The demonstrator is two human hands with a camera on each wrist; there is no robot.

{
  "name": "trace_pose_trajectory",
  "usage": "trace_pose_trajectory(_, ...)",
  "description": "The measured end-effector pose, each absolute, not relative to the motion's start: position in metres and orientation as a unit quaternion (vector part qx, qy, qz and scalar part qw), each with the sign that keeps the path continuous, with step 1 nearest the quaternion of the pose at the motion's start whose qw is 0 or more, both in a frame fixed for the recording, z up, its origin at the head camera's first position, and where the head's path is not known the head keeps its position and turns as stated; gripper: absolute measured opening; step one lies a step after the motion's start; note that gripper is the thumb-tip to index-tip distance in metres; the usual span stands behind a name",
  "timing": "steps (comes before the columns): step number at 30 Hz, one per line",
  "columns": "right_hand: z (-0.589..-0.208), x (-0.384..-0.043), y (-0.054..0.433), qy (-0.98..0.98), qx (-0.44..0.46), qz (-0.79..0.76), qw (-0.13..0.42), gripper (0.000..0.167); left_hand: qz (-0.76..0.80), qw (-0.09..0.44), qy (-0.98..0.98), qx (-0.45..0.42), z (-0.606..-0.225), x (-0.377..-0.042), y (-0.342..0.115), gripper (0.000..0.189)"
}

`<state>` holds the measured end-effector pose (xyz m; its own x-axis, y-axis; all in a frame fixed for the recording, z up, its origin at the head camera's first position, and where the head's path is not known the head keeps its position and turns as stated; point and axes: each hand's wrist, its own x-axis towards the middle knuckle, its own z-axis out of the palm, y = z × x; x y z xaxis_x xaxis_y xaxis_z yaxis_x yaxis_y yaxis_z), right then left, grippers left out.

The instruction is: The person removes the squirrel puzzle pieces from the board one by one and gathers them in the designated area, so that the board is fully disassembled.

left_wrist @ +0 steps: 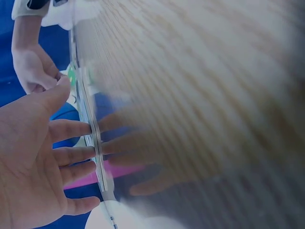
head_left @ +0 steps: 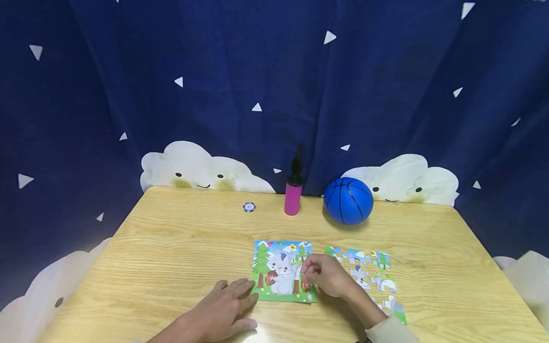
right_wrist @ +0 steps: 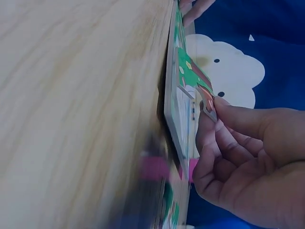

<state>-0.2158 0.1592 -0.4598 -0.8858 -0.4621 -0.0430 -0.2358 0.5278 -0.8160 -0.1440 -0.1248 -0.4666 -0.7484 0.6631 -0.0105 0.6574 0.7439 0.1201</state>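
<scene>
A jigsaw puzzle board (head_left: 278,297) with a white squirrel among trees lies on the table before me. My right hand (head_left: 327,274) is over its right side, pinching a puzzle piece (right_wrist: 208,101) with orange-brown and white on it between thumb and fingers. Beside that piece, a green section (right_wrist: 189,71) stands tilted up from the board. My left hand (head_left: 223,310) rests at the board's lower left corner, fingers extended and spread, fingertips at its edge. In the left wrist view, the fingers (left_wrist: 74,155) reach the board's side, and the right hand shows beyond them.
Several loose puzzle pieces (head_left: 385,283) lie right of the board, partly behind the right forearm. Farther back stand a pink hand pump (head_left: 293,198) with a black top and a blue ball (head_left: 348,201). A blue-and-white poker chip (head_left: 249,206) lies left of the pump.
</scene>
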Motion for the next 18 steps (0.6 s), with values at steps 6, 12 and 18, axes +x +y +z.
trace_pose_trajectory(6,-0.455,-0.208,0.184,0.865,-0.198,-0.440,0.134,0.003,0.053,0.020,0.932,0.357,-0.466,-0.144,-0.124,0.063)
trace_pose_trajectory(12,-0.453,-0.201,0.208,0.860,-0.199,-0.445,0.152,0.004,0.052,0.021,0.932,0.357,-0.465,-0.145,-0.124,0.063)
trace_pose_trajectory(18,-0.455,-0.198,0.222,0.871,-0.177,-0.429,0.162,0.002,0.046,0.013,0.931,0.362,-0.465,-0.145,-0.124,0.062)
